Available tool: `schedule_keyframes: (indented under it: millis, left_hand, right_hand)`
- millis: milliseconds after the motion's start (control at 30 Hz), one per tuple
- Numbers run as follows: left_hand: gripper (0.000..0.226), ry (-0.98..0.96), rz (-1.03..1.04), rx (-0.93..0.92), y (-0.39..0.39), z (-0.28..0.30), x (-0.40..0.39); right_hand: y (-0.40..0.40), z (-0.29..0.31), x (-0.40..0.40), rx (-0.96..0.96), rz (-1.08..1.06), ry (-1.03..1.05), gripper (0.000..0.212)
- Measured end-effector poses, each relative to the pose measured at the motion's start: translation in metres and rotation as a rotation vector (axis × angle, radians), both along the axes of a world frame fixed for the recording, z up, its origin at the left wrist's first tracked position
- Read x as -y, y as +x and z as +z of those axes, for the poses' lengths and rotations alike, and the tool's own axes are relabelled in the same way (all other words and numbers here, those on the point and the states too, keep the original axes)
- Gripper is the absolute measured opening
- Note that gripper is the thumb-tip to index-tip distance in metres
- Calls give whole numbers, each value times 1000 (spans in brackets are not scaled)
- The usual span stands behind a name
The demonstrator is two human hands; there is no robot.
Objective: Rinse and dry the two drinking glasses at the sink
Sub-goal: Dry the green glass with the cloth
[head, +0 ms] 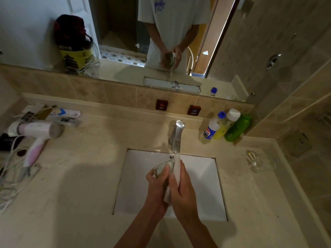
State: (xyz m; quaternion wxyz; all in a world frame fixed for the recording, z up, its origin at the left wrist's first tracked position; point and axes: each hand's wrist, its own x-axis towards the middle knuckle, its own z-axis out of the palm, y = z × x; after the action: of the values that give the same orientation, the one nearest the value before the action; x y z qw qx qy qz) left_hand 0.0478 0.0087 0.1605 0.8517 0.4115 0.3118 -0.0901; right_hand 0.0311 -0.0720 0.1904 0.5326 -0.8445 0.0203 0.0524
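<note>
Over the white sink (pixel 202 190), my left hand (pixel 156 183) grips a clear drinking glass (pixel 162 168) tilted on its side. My right hand (pixel 182 188) presses a white cloth (pixel 176 169) against the glass, and the cloth hangs down between both hands. The hands hide most of the glass. A second clear glass (pixel 253 161) lies on its side on the counter to the right of the sink. The chrome tap (pixel 177 136) stands just behind the hands; whether water runs I cannot tell.
Three bottles (pixel 225 127) stand at the back right. A pink hair dryer (pixel 35 133) with tangled white cables (pixel 10 185) and small boxes (pixel 53 114) fill the left counter. A mirror (pixel 125 42) spans the back wall.
</note>
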Motion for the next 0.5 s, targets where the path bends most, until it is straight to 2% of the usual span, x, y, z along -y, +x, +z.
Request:
schedule_keyframes:
  millis: [100, 200, 267, 333, 500]
  left_hand:
    - [112, 9, -32, 20, -1, -3, -3]
    - [96, 47, -83, 54, -1, -7, -5]
    - [87, 35, -153, 94, -2, -2, -8]
    - [80, 43, -210, 135, -1, 3, -10]
    - [65, 43, -292, 195, -4, 14, -10]
  right_hand:
    - [-15, -8, -2, 102, -22, -81, 63]
    - [-16, -4, -2, 125, -48, -21, 63]
    - [-8, 5, 0, 88, -64, 68, 58]
    - [6, 18, 5, 7, -74, 72, 56]
    - [34, 45, 21, -125, -30, 143, 35]
